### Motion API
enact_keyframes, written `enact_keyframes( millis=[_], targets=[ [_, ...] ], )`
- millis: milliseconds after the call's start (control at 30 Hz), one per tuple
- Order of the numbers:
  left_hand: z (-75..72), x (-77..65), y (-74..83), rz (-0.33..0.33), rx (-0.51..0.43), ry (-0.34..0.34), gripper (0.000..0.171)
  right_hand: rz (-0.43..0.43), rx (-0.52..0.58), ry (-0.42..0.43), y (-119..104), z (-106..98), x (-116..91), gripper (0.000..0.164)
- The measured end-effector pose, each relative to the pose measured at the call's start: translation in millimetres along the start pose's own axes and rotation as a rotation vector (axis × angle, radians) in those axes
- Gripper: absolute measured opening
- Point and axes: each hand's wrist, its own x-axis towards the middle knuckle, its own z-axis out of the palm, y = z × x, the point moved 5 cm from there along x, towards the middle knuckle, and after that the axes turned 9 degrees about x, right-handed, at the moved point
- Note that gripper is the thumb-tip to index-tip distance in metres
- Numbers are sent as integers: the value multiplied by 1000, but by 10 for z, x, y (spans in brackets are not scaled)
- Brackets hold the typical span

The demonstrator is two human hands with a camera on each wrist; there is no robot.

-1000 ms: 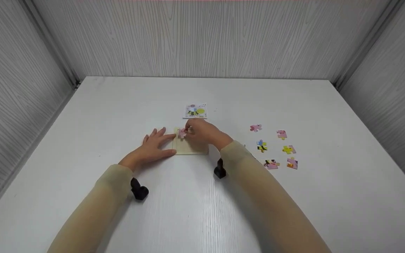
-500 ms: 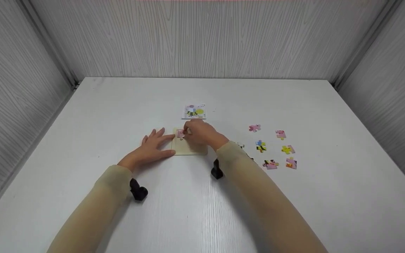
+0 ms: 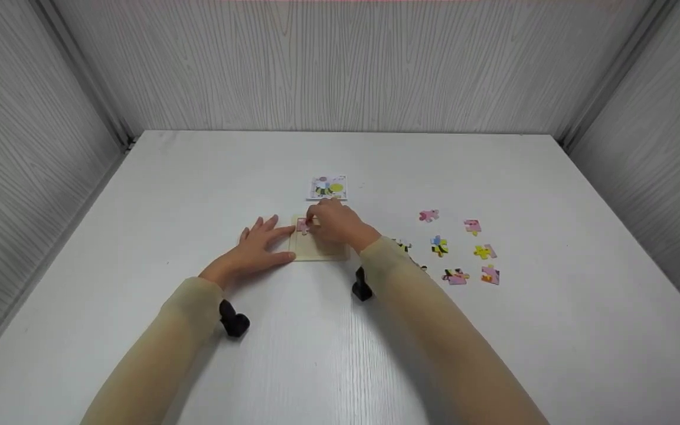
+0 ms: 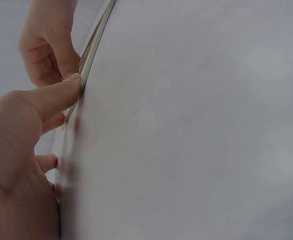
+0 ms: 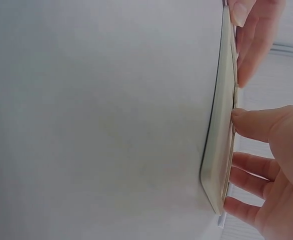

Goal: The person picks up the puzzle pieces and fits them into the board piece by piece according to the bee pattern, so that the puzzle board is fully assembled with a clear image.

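Note:
A pale wooden puzzle tray [image 3: 319, 254] lies flat on the table. In its far left corner sits a pink jigsaw puzzle piece [image 3: 302, 225]. My right hand [image 3: 337, 223] reaches over the tray, thumb and fingertips gathered at the right side of that piece and partly covering it. The right wrist view has the right thumb [image 5: 259, 122] down on the tray's top. With fingers spread, my left hand [image 3: 251, 249] rests on the table, its thumb and index finger touching the tray's left edge. In the left wrist view, the left thumb [image 4: 56, 97] meets the tray's side.
Just beyond the tray lies a square picture card [image 3: 327, 188] with a bee on it. Several loose puzzle pieces [image 3: 440, 246] are scattered to the right, some partly behind the right sleeve [image 3: 399, 265]. Grey panels [image 3: 340, 65] stand at the back and sides of the white table.
The pink piece, tilted in the right fingers a second ago, has gone down into the tray's far left corner. The right hand shifted slightly left; the left hand stayed in place.

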Motion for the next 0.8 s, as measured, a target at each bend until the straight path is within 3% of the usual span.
enact_keyframes(
  millis=[333, 800],
  targets=[
    [-4, 1, -11, -2, -4, 7, 68, 40, 2, 5, -12, 1, -4, 26],
    [-18, -20, 29, 11, -12, 8, 67, 16, 31, -5, 33, -43, -38, 33]
  ],
)
